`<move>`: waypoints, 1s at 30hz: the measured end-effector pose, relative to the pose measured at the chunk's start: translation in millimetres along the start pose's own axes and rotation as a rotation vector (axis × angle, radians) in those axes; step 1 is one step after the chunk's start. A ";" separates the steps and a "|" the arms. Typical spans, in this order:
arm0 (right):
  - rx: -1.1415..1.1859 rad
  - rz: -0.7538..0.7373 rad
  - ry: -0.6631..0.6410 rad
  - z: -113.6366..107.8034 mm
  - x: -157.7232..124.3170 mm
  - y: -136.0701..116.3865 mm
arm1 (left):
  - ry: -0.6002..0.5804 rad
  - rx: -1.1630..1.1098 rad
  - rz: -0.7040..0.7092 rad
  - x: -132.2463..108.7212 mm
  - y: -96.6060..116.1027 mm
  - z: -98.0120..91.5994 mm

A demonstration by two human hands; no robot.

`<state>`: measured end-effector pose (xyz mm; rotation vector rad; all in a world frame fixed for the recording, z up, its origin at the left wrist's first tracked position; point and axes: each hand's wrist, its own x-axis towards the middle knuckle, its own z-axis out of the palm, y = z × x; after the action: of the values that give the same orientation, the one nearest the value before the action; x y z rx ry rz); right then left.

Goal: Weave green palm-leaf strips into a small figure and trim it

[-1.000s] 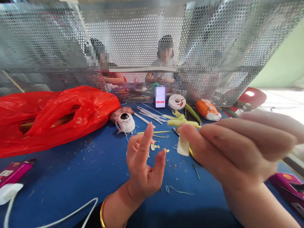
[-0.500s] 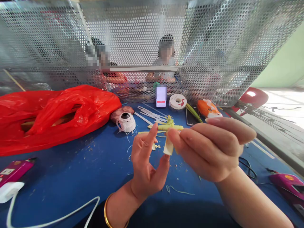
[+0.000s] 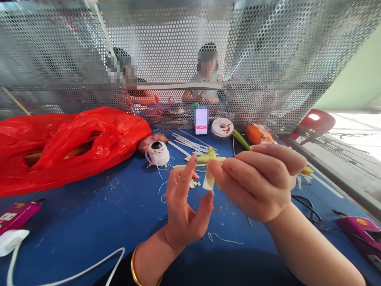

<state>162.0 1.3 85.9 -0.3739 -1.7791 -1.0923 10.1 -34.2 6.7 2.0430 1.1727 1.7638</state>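
My right hand (image 3: pixel 256 182) pinches a small woven figure of pale green leaf strips (image 3: pixel 209 171) and holds it above the blue table (image 3: pixel 89 214). My left hand (image 3: pixel 184 206) is raised just left of the figure, palm toward it and fingers spread. Its thumb tip touches the figure's pale lower end. A gold bangle (image 3: pixel 134 264) sits on the left wrist.
A red plastic bag (image 3: pixel 65 143) lies at the left. A spool of white thread (image 3: pixel 157 153), loose leaf strips (image 3: pixel 187 143), a tape roll (image 3: pixel 222 127), a phone (image 3: pixel 201 120) and an orange object (image 3: pixel 258 134) sit farther back. Pink tools (image 3: pixel 361 232) lie at both sides. Two people sit behind a perforated metal screen (image 3: pixel 268 59).
My right hand has drawn back from the camera and moved left with the leaf figure, closer to my left hand. My left thumb now touches the figure's lower end.
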 end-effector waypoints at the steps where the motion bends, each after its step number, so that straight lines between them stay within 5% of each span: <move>1: 0.004 0.001 0.001 0.3 -0.3 -0.1 | -0.003 -0.005 -0.005 -0.4 -0.3 0.2; 13: 0.014 0.018 -0.016 -0.6 -0.6 -0.7 | -0.003 -0.016 -0.004 -2.0 -3.0 1.0; 24: 0.055 0.061 -0.073 -4.5 -3.6 0.0 | 0.083 -0.059 -0.172 -3.7 -7.5 6.4; 30: 0.134 0.322 -0.143 -2.5 -0.3 0.3 | 0.101 -0.130 -0.332 -0.7 -9.0 7.7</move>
<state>163.8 -0.6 86.1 -0.6445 -1.8282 -0.7311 13.2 -26.1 -1.4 1.5959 1.3004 1.7419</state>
